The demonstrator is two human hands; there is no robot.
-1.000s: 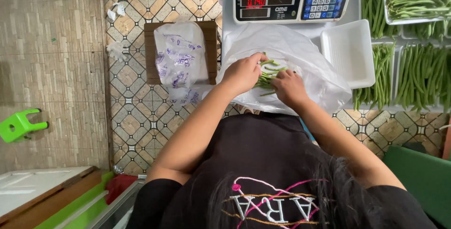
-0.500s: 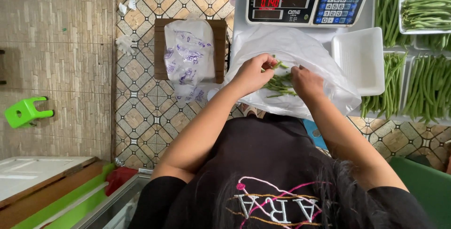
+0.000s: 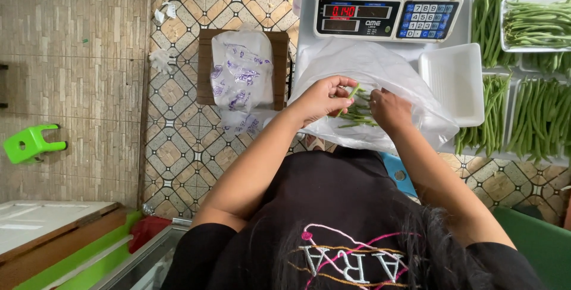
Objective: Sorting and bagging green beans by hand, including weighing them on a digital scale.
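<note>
My left hand point(image 3: 324, 96) pinches a single green bean point(image 3: 351, 95) between thumb and fingers, above a small heap of green beans point(image 3: 358, 116). That heap lies on a clear plastic bag point(image 3: 363, 64) spread over the counter. My right hand point(image 3: 389, 108) rests curled on the same heap, fingers closed among the beans. An empty white foam tray point(image 3: 455, 85) sits just right of the bag.
A digital scale point(image 3: 386, 16) with a lit red display stands behind the bag. Trays of green beans point(image 3: 535, 22) fill the right side. A printed plastic bag point(image 3: 242, 76) lies on a wooden stool point(image 3: 205, 70). A green plastic stool point(image 3: 30, 143) is at left.
My hands have stayed over the heap while my view shifted. My left hand has lifted a single bean out of the pile.
</note>
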